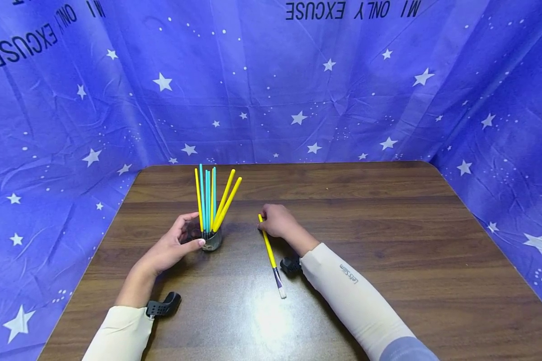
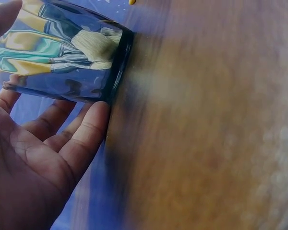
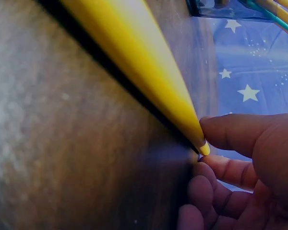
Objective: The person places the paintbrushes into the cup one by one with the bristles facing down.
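A dark-tinted clear glass (image 1: 213,243) stands upright on the table, holding several paintbrushes (image 1: 208,200) with yellow and turquoise handles pointing up. Around its near left side my left hand (image 1: 171,249) grips it, thumb in front and fingers behind. In the left wrist view, pale bristles (image 2: 93,45) show low inside the glass, and the fingers touch its wall. To the right, a loose yellow paintbrush (image 1: 269,249) lies with its white bristles toward me. My right hand (image 1: 278,220) pinches the far end of its handle (image 3: 149,62) between thumb and index finger.
The brown wood-grain table (image 1: 388,215) has rounded far corners. Blue star-printed cloth (image 1: 271,90) hangs behind it and along both sides. Black wrist mounts (image 1: 164,304) are worn on both arms, close above the tabletop.
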A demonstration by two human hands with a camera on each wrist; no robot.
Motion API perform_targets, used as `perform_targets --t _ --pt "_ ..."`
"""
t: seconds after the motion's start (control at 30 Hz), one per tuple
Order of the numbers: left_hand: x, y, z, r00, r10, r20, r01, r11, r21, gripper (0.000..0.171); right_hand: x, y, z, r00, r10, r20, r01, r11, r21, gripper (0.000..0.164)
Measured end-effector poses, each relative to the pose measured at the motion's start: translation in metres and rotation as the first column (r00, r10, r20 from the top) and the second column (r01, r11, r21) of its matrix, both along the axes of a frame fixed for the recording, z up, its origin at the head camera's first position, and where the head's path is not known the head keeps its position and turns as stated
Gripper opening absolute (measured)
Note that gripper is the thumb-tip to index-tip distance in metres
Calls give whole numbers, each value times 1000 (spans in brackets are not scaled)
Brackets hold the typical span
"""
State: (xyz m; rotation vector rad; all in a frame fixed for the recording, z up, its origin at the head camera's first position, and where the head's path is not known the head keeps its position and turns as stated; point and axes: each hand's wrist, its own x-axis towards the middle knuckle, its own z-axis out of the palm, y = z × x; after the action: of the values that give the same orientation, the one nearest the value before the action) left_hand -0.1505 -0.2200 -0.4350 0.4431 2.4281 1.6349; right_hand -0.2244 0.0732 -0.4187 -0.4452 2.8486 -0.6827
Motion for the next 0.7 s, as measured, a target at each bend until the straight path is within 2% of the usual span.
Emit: perform_targets --t 0.2,0.37,0.57,0.7 --pt "0 1 -1 1000 9 -6 -9 1000 -6 69 -2 1 0 1000 6 -11 -6 999 40 22" --pt "-1 1 -2 1000 6 -4 -6 1000 -17 68 -5 4 1 1000 25 -8 -25 1000 20 20" --pt "-2 1 -2 1000 5 1 -5 1000 -19 69 -8 10 5 998 45 37 -42 995 -86 8" --pt "-1 1 -1 1000 14 7 -14 1000 -25 69 -9 12 11 997 46 67 -32 981 -194 16"
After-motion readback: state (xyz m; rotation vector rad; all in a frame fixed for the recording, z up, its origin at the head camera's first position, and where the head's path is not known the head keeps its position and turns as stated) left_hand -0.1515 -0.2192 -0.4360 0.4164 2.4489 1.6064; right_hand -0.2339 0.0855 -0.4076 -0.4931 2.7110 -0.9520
